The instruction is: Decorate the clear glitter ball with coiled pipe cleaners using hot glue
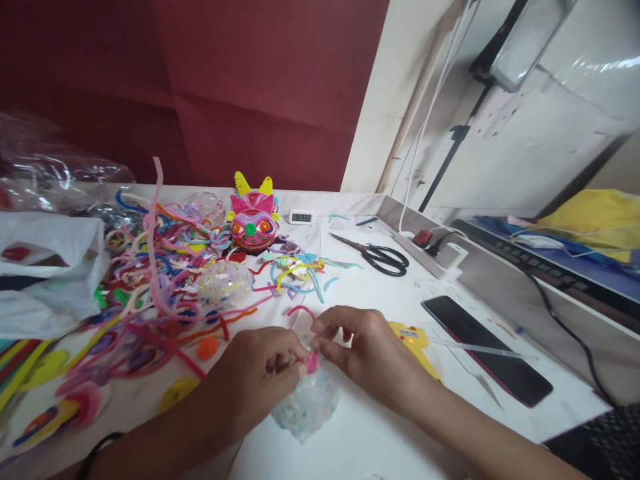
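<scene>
My left hand (255,380) and my right hand (365,350) meet near the front of a white table (380,427). Both pinch a small pink pipe-cleaner piece (312,362) on top of a clear, glittery ball (307,403) that rests between them. A thin pink strand (300,310) curls up just behind my fingers. My left fingers are curled closed; my right thumb and forefinger press together on the pink piece.
A heap of coloured pipe cleaners (165,273) covers the left side, with another glittery ball (225,281) and a pink lion-head figure (253,223). Scissors (383,257), a black phone (487,350), a yellow glue gun (415,343), a small clock (301,216) and a white bag (45,267) lie around.
</scene>
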